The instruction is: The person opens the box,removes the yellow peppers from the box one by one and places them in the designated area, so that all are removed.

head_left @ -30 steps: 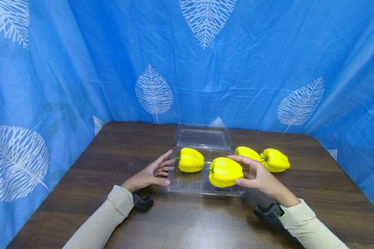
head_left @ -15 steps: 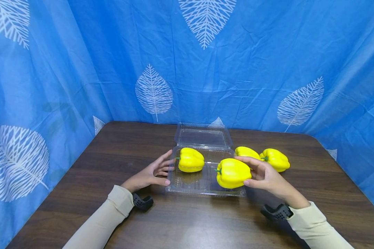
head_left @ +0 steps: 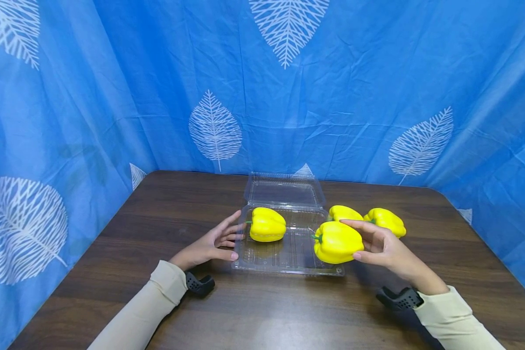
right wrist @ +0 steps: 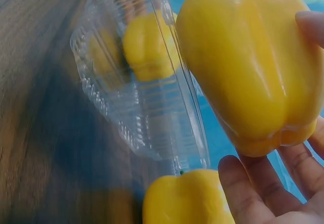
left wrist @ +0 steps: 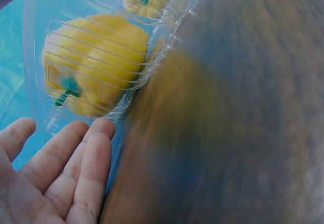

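1. Nearest, the forearms are covered by a pale left sleeve (head_left: 133, 308) and a pale right sleeve (head_left: 457, 316); below each cuff a black wrist mount, left (head_left: 200, 285) and right (head_left: 398, 297), is worn.
2. The right hand (head_left: 378, 248) is placed at the container's right end; its thumb and fingers are clamped on the held pepper (head_left: 339, 243), which is yellow and is gripped with its green stem directed left. In the head view the container's front right part is overlapped by it; whether the rim is touched cannot be told.
3. The left hand (head_left: 212, 245) is positioned at the container's left wall, its fingers extended and parted from the thumb; firm contact cannot be confirmed.
4. Between the hands, a clear plastic container (head_left: 284, 270) is supported by the dark wood-grained counter (head_left: 271, 311). In its left part the contained pepper (head_left: 268, 225) is seen lying on its side, stem directed left.
5. Beyond the right hand, a partly hidden pepper (head_left: 344, 213) and an outer pepper (head_left: 386, 221) are seen on the counter, outside the container.
6. The hinged lid (head_left: 284, 189) is folded back.
7. The background is formed by a blue curtain (head_left: 341, 97), printed with white leaves.
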`<state>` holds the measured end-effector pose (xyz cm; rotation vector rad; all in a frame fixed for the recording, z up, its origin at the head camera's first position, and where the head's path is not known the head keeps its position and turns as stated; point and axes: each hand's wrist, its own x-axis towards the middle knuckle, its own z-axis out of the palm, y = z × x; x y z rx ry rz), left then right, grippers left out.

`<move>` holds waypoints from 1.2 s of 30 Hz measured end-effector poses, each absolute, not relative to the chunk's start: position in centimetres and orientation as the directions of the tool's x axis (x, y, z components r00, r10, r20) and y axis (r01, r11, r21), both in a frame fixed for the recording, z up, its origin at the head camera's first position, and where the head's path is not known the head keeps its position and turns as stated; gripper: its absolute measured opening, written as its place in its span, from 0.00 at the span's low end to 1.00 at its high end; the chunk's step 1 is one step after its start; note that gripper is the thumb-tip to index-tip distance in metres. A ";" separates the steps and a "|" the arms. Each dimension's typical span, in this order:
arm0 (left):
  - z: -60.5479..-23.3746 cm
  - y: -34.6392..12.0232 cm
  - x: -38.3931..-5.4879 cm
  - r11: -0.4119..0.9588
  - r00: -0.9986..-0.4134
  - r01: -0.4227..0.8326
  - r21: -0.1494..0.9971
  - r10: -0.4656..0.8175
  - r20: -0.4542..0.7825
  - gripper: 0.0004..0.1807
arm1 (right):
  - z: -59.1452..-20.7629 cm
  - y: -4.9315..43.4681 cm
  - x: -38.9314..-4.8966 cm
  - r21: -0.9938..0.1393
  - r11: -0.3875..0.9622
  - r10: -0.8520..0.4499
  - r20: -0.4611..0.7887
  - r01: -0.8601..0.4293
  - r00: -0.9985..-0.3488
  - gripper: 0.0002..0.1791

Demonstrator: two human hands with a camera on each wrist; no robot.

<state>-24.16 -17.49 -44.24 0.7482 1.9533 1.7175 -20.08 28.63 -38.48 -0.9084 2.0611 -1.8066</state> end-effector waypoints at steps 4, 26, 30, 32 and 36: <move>-44.2 -17.5 -24.2 0.090 -0.763 0.117 0.989 0.646 0.031 0.61 | -38.5 29.2 -20.1 -0.954 0.058 -0.587 0.206 -0.294 -0.783 0.37; -44.2 -17.6 -24.1 0.092 -0.762 0.125 0.988 0.646 0.036 0.60 | -38.7 33.1 -20.6 -0.956 0.036 -0.603 0.212 -0.292 -0.769 0.39; -44.1 -17.6 -24.1 0.093 -0.763 0.124 0.988 0.645 0.035 0.60 | -38.9 33.7 -20.7 -0.959 0.042 -0.602 0.200 -0.281 -0.773 0.39; -44.1 -17.6 -24.1 0.096 -0.764 0.125 0.987 0.645 0.034 0.60 | -39.0 34.0 -20.8 -0.960 0.043 -0.601 0.195 -0.275 -0.775 0.39; -44.2 -17.5 -24.2 0.096 -0.763 0.123 0.988 0.646 0.033 0.60 | -39.2 34.4 -20.9 -0.962 0.050 -0.600 0.186 -0.268 -0.778 0.39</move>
